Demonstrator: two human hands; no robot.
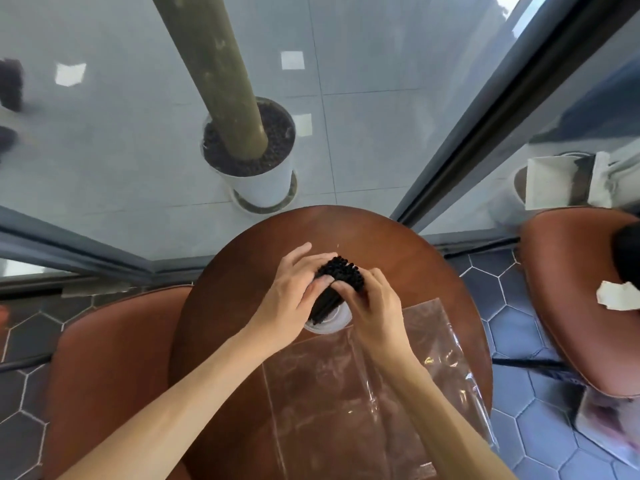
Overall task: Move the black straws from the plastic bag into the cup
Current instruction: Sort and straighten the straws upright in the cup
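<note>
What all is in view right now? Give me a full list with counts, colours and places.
black straws: one bundle, black, standing in the cup, tops gathered between both hands
cup: one, white, on the table near its middle, mostly hidden by the hands
plastic bag: one, clear, lying flat on the near part of the table, looks empty
table: one, round, reddish brown
chairs: two, brown seats, one left and one right of the table
white scrap: one, on the right chair
planter: one, white, with a thick trunk, beyond the glass
left hand: one, closed around the straws
right hand: one, closed around the straws
</note>
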